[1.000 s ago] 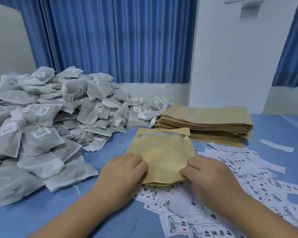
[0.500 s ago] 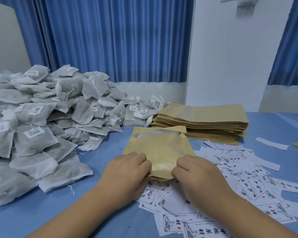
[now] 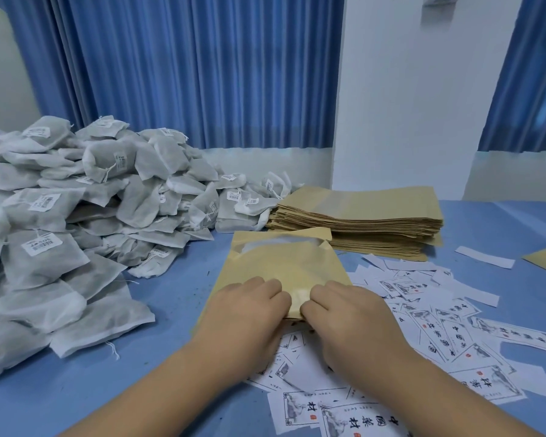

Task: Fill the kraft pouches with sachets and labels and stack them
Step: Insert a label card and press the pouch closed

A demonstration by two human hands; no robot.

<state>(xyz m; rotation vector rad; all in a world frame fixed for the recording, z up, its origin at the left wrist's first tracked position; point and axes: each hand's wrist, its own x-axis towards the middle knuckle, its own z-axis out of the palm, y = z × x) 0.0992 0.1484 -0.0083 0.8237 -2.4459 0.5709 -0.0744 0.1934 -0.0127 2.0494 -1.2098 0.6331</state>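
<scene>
Toward the tabletop's (image 3: 76, 392) front edge, left hand (image 3: 246, 316) and right hand (image 3: 347, 316) each pinch the near end of a kraft pouch (image 3: 281, 263) lying partly on scattered labels (image 3: 454, 326); sachets (image 3: 76, 231) heap along the left edge, flat pouch stack (image 3: 375, 216) just behind.

Blue table (image 3: 76, 392), heaped with white sachets (image 3: 60, 247) across left of frame. Stack of kraft pouches (image 3: 360, 222) at upper centre-right, single pouch (image 3: 281, 266) at centre. Printed labels (image 3: 438, 326) scattered lower right.

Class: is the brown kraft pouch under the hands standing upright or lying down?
Lying down: the brown kraft pouch rests on the blue table, left hand and right hand on its near end.
</scene>
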